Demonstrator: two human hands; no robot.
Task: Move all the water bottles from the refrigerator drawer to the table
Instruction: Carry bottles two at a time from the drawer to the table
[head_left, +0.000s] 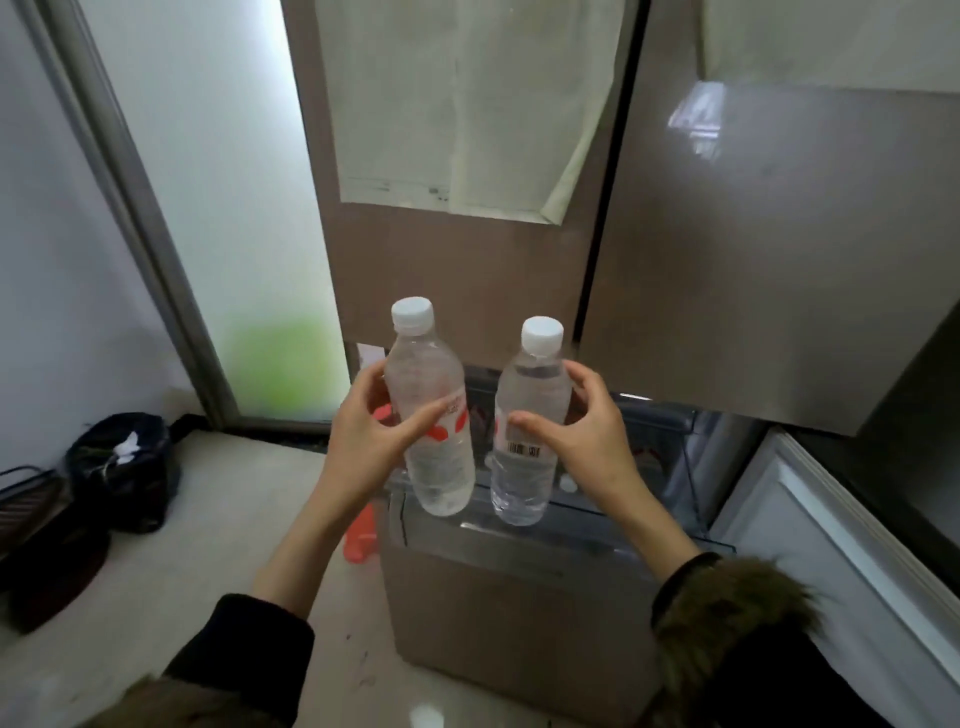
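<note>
Left hand (371, 436) and right hand (582, 434) each wrap one upright water bottle (434, 410), lifted clear at twelve o'clock above the open refrigerator drawer (519, 551) for carrying.

The open drawer (519, 551) juts out below; fridge doors (727, 260) close off ahead; bare floor (234, 509) lies free leftward.

Two clear water bottles with white caps, held upright mid-frame above the open refrigerator drawer (519, 540) at lower centre: left bottle (434, 415), red-patterned label, tilted slightly; right bottle (530, 431), barcode showing.
</note>
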